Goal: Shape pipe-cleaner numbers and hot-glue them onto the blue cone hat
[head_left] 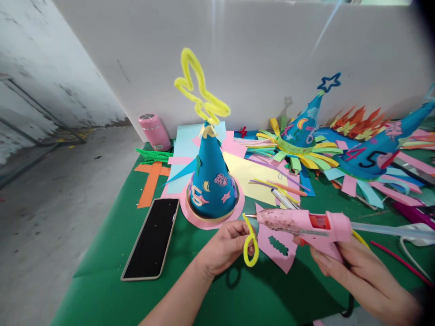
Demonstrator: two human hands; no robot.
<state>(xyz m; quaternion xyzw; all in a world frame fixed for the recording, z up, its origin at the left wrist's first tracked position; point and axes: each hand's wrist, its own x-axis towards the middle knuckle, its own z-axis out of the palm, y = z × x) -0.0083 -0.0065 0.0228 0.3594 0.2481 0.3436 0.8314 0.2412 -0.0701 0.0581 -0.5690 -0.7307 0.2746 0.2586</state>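
Between the fingertips of my left hand (227,246) is a yellow pipe cleaner (250,259), bent into a small loop with a short straight end pointing up. My right hand (360,267) grips a pink hot glue gun (302,224) by its handle. The gun points left, its metal nozzle at the pipe cleaner's upper end; whether they touch I cannot tell. A clear glue stick (384,229) sticks out of its back. Just beyond my left hand stands a blue paper cone hat (213,170) on a pink ring, topped by a large yellow pipe-cleaner butterfly shape (204,93).
A phone (152,240) lies left of my left hand. Behind it are green pipe cleaners (152,155) and a pink bottle (154,131). Pink cut paper (277,258) lies under the glue gun. Two more decorated cone hats (302,124) stand at the right among paper strips.
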